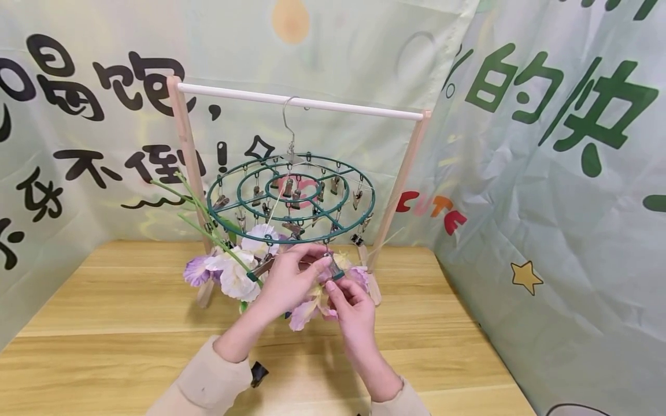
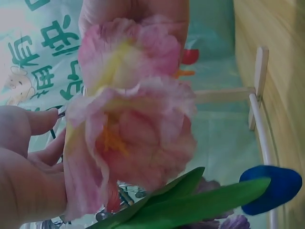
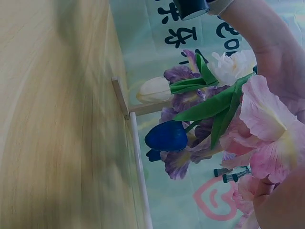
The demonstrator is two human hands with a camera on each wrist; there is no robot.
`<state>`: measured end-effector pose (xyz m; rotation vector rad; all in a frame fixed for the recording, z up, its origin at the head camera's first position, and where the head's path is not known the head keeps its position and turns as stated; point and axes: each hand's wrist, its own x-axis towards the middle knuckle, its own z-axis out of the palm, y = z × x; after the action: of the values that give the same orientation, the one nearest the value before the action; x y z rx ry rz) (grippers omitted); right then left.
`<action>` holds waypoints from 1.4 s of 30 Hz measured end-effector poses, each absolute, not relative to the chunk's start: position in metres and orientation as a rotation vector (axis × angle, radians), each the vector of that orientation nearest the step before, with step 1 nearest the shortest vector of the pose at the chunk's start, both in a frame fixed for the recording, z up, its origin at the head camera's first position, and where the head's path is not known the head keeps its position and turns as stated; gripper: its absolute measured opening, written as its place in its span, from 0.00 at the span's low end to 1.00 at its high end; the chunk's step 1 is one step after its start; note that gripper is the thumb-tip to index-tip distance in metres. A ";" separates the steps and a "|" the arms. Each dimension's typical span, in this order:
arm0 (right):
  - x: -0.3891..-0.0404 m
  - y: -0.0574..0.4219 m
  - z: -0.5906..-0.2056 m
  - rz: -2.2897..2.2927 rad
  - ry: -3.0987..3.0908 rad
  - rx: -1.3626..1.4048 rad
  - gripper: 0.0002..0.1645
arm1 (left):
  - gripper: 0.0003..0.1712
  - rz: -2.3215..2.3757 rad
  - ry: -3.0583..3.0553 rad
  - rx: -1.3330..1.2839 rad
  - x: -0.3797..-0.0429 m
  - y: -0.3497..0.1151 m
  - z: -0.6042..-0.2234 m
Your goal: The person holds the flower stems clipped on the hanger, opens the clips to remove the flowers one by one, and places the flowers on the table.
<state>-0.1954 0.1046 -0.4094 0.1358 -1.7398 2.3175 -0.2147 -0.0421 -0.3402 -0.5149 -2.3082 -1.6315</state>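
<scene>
In the head view my left hand [image 1: 293,277] pinches a metal clothes clip [image 1: 335,267] with dark green tips, hanging from the outer ring of a round green drying hanger [image 1: 291,240]. Just below those tips, the thumb and forefinger of my right hand [image 1: 356,306] come together at a pink artificial flower [image 1: 307,312]; its stem is hidden. Close up in the left wrist view, the pink flower [image 2: 147,129] covers part of my right hand [image 2: 136,12], with my left hand [image 2: 28,167] beside it. White flowers [image 1: 241,277] and purple flowers [image 1: 198,271] hang at the left.
A wooden stand [image 1: 400,179] with a white rod [image 1: 296,101] carries the hanger by its hook. More clips [image 1: 358,199] dangle from the rings. A black binder clip [image 1: 258,374] lies on the wooden table [image 1: 119,323] near my left sleeve. A blue tulip [image 3: 167,136] hangs among green leaves.
</scene>
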 end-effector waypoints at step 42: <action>-0.194 0.111 -0.410 2.160 -1.875 0.197 0.12 | 0.08 -1.531 -2.396 -0.402 -0.218 -0.036 -0.334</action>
<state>-0.1935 0.1113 -0.4104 0.1965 -1.8755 2.1602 -0.2176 -0.0365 -0.3341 -0.4022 -2.3962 -1.5308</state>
